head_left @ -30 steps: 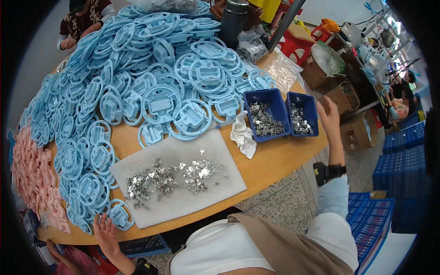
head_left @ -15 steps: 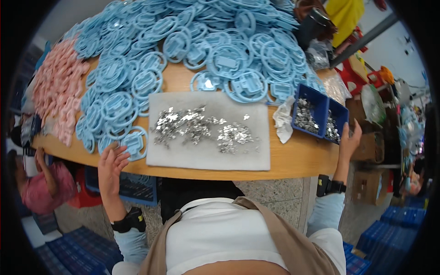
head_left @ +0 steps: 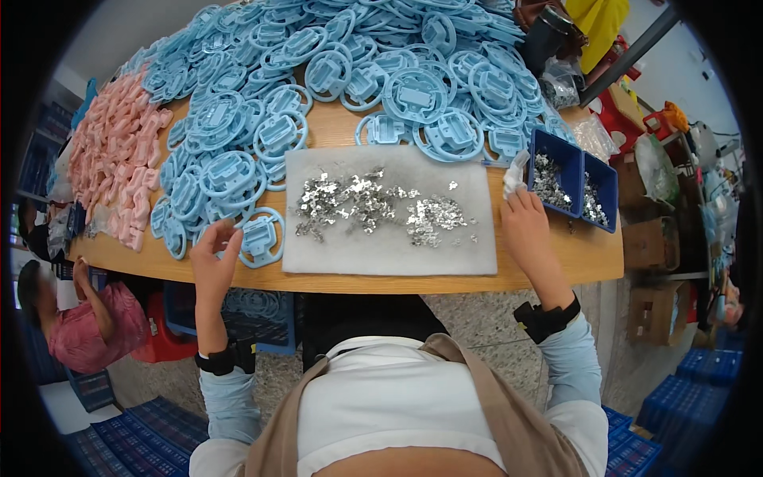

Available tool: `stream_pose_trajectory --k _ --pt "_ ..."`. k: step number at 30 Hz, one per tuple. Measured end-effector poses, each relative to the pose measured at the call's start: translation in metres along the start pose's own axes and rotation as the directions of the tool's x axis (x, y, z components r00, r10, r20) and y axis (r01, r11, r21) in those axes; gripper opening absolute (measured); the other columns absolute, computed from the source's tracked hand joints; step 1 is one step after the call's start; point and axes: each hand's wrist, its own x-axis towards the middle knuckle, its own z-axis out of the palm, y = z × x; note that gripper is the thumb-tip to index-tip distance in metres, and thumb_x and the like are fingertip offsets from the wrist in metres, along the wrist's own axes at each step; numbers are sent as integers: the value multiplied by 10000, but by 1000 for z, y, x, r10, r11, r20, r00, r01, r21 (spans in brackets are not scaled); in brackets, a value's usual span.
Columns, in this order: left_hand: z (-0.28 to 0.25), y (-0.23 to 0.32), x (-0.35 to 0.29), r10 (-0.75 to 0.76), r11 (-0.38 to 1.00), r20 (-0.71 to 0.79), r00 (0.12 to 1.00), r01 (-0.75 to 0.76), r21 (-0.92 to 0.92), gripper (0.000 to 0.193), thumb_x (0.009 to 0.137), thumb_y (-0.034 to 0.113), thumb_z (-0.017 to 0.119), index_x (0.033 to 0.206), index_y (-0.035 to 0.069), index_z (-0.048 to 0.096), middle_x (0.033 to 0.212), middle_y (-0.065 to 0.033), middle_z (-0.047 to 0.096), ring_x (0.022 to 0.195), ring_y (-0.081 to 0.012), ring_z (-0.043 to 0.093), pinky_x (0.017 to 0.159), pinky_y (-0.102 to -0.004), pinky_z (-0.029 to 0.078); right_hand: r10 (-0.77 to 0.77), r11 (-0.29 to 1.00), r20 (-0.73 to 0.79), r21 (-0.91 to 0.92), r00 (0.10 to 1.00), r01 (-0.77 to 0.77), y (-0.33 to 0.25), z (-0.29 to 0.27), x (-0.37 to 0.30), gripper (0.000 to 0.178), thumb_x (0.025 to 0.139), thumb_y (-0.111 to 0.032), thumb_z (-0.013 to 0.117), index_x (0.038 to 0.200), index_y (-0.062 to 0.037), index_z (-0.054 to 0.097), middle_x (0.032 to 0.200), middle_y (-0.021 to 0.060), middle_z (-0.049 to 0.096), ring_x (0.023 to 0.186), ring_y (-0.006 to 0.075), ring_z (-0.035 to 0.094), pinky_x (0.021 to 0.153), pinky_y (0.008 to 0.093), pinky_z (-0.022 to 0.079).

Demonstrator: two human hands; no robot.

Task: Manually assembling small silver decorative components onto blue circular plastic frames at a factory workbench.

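My right hand [head_left: 526, 226] is closed on a crumpled white tissue [head_left: 515, 176], its fingertips pressed into it beside the blue bins. Off the table's front left edge, my left hand [head_left: 214, 253] is loosely curled, thumb and fingers apart, holding nothing. Nearest to it lies a light blue plastic ring-shaped part [head_left: 261, 238]. Between my hands a whitish foam mat [head_left: 381, 262] carries two heaps of small shiny metal pieces, a larger left heap [head_left: 346, 203] and a smaller right heap [head_left: 435, 219].
A large pile of light blue ring parts [head_left: 415, 97] covers the back and left of the table. Pink plastic parts [head_left: 119, 159] lie at far left. Two joined blue bins [head_left: 579, 191] hold metal pieces. Another person [head_left: 95, 326] sits at left. Cardboard boxes [head_left: 652, 242] stand at right.
My right hand has moved left from beside the bins onto the tissue and gathered it up. My left hand stays empty near the table edge, its fingers more curled. The view has shifted slightly.
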Motion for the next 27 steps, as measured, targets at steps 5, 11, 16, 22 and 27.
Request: stream_pose_trajectory --k 5,11,16,22,27 --pt "-12 -27 -21 -22 995 -70 997 29 96 178 813 125 626 921 -16 608 746 -63 628 677 -101 594 600 -246 455 62 992 141 -120 988 -45 -1 2 -8 116 674 -64 530 765 -14 581 812 96 552 843 234 496 759 335 378" --pt "-13 -44 -42 -20 987 -203 979 51 152 165 782 128 638 894 8 623 785 -112 627 671 -184 606 605 -285 463 29 999 -69 -32 997 -32 4 -6 53 57 669 -72 538 720 -51 554 815 99 525 835 253 493 725 361 385" --pt "-15 -52 -37 18 989 -308 951 28 146 167 739 120 660 859 11 618 776 -139 620 722 -268 622 619 -325 484 -41 999 19 2 999 41 21 49 74 68 666 -70 543 690 -45 601 835 100 534 859 268 499 718 384 413" --pt "-6 -44 -40 19 997 -299 954 5 80 164 733 104 670 848 7 605 828 -131 602 771 -272 607 654 -343 481 -180 984 82 31 980 178 25 21 81 79 608 -67 581 686 -54 585 751 87 536 806 264 509 708 377 413" --pt "-6 -34 -37 163 979 -269 949 -120 167 241 712 128 695 891 1 593 906 -142 598 855 -313 579 745 -366 462 -176 981 70 93 982 169 17 -14 79 64 615 -58 578 676 -65 560 678 94 553 742 271 547 717 373 424"
